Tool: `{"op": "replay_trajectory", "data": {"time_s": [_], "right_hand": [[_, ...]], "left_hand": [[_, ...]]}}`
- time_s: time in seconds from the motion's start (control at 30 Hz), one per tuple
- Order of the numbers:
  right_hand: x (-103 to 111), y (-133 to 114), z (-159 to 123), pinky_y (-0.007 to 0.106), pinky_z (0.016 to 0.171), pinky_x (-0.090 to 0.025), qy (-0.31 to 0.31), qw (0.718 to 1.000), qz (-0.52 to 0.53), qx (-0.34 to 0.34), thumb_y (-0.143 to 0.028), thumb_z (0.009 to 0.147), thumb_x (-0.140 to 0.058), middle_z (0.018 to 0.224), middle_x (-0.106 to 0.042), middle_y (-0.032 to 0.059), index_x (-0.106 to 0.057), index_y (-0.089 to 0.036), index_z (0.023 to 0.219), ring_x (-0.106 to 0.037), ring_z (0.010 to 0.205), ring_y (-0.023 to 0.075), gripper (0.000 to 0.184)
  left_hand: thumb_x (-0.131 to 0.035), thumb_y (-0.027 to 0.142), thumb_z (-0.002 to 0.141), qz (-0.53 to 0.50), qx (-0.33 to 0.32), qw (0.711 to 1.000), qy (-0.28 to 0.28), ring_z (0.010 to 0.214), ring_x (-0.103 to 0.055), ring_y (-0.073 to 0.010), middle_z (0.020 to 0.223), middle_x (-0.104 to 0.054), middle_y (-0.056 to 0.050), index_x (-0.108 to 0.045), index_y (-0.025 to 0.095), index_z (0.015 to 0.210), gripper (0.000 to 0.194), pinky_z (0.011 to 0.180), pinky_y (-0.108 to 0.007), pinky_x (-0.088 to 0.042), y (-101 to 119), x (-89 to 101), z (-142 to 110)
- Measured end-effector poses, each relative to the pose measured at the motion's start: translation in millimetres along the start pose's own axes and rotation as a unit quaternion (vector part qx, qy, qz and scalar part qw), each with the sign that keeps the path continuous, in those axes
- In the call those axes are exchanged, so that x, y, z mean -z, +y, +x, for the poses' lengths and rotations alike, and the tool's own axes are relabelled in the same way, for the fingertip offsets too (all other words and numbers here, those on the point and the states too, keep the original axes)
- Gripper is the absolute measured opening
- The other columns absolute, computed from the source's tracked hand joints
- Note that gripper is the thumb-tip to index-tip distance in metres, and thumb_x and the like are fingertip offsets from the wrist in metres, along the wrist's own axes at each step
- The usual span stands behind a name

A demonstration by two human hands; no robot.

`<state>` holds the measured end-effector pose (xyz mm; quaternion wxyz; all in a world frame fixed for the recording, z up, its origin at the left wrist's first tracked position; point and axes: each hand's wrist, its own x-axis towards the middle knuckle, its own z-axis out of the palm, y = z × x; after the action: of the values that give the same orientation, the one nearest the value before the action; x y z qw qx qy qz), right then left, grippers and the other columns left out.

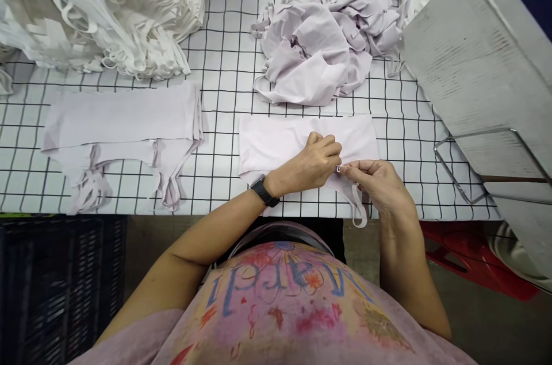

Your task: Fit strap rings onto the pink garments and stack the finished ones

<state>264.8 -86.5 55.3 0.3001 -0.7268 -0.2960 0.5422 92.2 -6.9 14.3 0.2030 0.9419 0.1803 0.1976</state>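
A pale lilac strappy top (276,141) lies flat in front of me on the table, its folded edge at the far side. Over its right half, my left hand (321,159) is closed, fingers curled at the strap; a dark watch is on that wrist. Close beside it, my right hand (382,181) pinches the strap next to a small light strap slider (338,169). A loop of the strap (359,210) hangs below my right fingers, over the table's front edge. My left fingertips are partly hidden, so exactly what they grip is unclear.
Folded lilac tops (125,118) are stacked at left. Behind them rises a large pile of white garments (146,8). Crumpled lilac garments (319,49) lie at the back centre. A grey-white board (483,60) with a wire frame (474,135) stands at right on the checked tabletop (224,66).
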Motion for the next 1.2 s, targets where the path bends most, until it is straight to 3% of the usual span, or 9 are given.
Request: {"op": "replay_trajectory", "data": {"time_s": [0.27,0.6,0.87,1.2], "right_hand": [[2,-2,3,0.025,0.047,-0.014,-0.028,0.999,-0.012,0.009,-0.041,0.070,-0.080,0.052,-0.039,-0.0052,-0.060,-0.016,0.055,-0.024,0.049,0.0049,0.036],[-3,-4,0,0.024,0.045,-0.010,0.001,1.000,0.010,-0.012,-0.042,0.062,-0.083,0.049,-0.038,-0.0062,-0.061,-0.016,0.054,-0.021,0.045,0.0036,0.034],[-9,6,-1,0.022,0.043,-0.018,0.090,0.996,0.028,0.004,-0.038,0.064,-0.081,0.053,-0.046,-0.0038,-0.068,-0.014,0.059,-0.030,0.047,0.0049,0.028],[-36,14,-13,0.021,0.042,-0.022,0.233,0.966,0.091,0.067,-0.031,0.070,-0.076,0.054,-0.045,-0.0055,-0.068,-0.014,0.064,-0.031,0.046,0.0050,0.020]], "left_hand": [[-0.046,0.007,0.100,0.007,-0.004,1.000,0.015,0.091,-0.049,-0.0203,0.089,-0.065,-0.006,-0.063,0.015,0.076,0.031,0.084,-0.039,-0.031,-1,-2.8,0],[-0.048,0.008,0.099,-0.010,0.003,1.000,0.019,0.091,-0.050,-0.0199,0.087,-0.065,-0.005,-0.065,0.015,0.076,0.030,0.084,-0.040,-0.031,-2,-1.3,0],[-0.048,0.007,0.098,0.011,0.007,0.999,0.039,0.089,-0.050,-0.0200,0.083,-0.065,-0.005,-0.063,0.016,0.074,0.029,0.083,-0.041,-0.029,-3,-4.7,-1],[-0.047,0.006,0.098,0.051,-0.036,0.996,0.071,0.086,-0.052,-0.0180,0.078,-0.063,-0.003,-0.059,0.016,0.072,0.030,0.085,-0.041,-0.030,2,-3.2,-2]]}}
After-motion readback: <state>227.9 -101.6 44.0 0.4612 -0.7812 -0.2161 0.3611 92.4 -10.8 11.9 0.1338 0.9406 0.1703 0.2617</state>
